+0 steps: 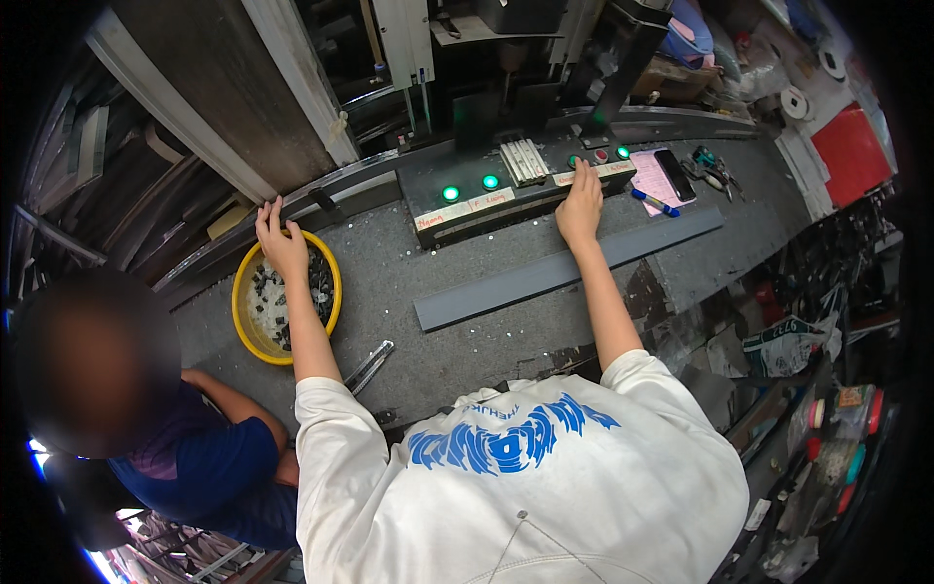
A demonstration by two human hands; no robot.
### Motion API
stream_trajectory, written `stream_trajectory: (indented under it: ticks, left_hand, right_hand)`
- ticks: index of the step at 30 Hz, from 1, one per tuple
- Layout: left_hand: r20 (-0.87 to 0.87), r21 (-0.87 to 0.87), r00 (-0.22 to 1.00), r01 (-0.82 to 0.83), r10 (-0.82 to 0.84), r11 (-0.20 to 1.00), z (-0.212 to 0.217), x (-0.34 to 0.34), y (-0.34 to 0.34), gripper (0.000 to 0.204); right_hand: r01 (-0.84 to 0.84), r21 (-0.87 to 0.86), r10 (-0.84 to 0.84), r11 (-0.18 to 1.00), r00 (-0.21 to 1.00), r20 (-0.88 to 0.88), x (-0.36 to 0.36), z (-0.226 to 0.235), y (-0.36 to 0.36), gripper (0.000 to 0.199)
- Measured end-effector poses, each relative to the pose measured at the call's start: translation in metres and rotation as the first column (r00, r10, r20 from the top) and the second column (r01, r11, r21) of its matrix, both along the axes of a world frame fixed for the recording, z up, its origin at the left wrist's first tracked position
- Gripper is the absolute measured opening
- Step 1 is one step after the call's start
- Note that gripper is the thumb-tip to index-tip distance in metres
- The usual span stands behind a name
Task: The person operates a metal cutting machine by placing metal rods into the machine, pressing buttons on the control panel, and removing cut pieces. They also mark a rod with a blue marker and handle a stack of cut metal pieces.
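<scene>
Both bare arms extend forward, well apart. The bare left hand shows its back, fingers loosely spread and slightly curved; the bare right hand points ahead, its fingers held close together.

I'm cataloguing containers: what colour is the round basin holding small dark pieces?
The basin is yellow; it shows best in the head view.

Viewing remotely, I record a grey bench bearing a yellow basin, a slim tool, a box, a bar, a pink sheet, a marker at the sheet's edge, and pliers.
</scene>
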State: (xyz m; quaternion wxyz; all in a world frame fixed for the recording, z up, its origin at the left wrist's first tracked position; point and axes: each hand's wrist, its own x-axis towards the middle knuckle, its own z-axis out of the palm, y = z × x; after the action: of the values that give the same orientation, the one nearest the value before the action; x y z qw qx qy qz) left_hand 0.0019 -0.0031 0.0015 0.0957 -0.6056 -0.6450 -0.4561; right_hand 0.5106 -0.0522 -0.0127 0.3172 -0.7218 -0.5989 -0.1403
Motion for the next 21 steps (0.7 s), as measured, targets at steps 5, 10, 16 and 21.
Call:
stream_trajectory:
  ticks: [5, 10, 16, 21]
  left_hand:
    - [-0.006, 0.008, 1.0, -0.006, 0.006, 1.0, 0.001, 0.0, 0.001, 0.046]
    - [-0.002, 0.023, 1.0, 0.0, 0.0, 1.0, 0.0, 0.0, 0.001, 0.047]
    - [0.006, -0.004, 1.0, -0.014, 0.014, 1.0, -0.001, 0.0, 0.002, 0.046]
    - [0.003, 0.016, 1.0, 0.004, -0.004, 1.0, 0.001, 0.001, 0.001, 0.046]
  right_hand:
    - [-0.071, 0.031, 0.076, 0.997, 0.98, -0.183, -0.045, 0.015, -0.022, 0.074]
    - [-0.407, 0.115, 0.422, 0.906, 0.881, -0.213, -0.107, 0.028, -0.031, 0.067]
    - [-0.42, -0.042, 0.398, 0.907, 0.884, -0.245, -0.13, 0.026, -0.02, 0.064]
    - [-0.398, -0.039, 0.375, 0.916, 0.889, -0.264, -0.127, 0.021, -0.018, 0.064]
